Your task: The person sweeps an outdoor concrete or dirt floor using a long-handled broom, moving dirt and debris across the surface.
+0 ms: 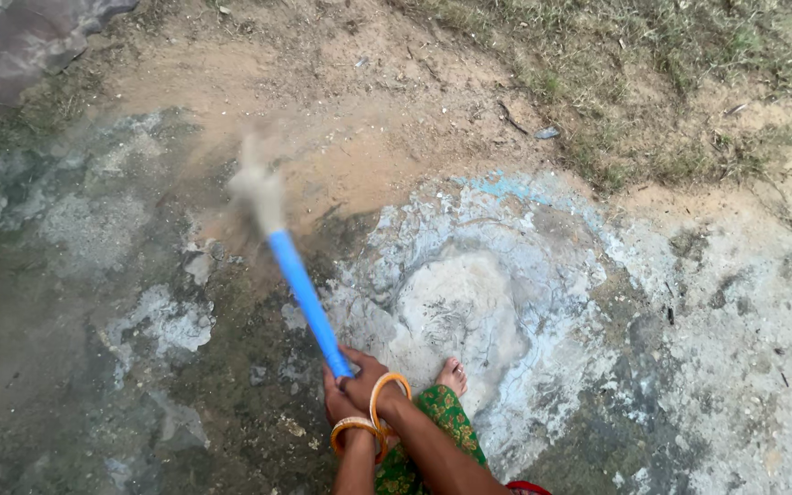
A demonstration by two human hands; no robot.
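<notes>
I see both hands wrapped tight around the lower end of a blue handle (306, 293) — my right hand (366, 371) sits on top in a clenched grip, the left hand (336, 401) just under it, orange bangles (370, 423) on both wrists. The handle slants up and left to a pale, blurred broom head (257, 188) above the sandy ground (359, 137). A bare foot (452, 376) rests on the whitish cement patch (469, 293) — grass (653, 73) beyond.

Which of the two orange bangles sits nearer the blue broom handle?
The upright orange bangle on the right wrist, just behind the blue plastic handle. The other bangle lies flatter, lower on the left wrist.
</notes>
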